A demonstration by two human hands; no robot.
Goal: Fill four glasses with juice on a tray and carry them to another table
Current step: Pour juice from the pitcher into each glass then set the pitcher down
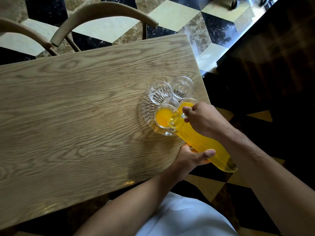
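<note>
Both forearms bare, no sleeves or jewellery visible; white garment (184,217) at torso.

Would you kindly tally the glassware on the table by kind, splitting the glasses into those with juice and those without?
Glasses with juice: 2, near left and near right
Empty glasses: 2, far left and far right
Glass tray: 1
Juice jug, gripped by both hands: 1
Total: 6

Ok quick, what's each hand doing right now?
Left hand: holds the lower body of the juice pitcher.
Right hand: grips the pitcher near its handle, tilting it over a glass.
</note>
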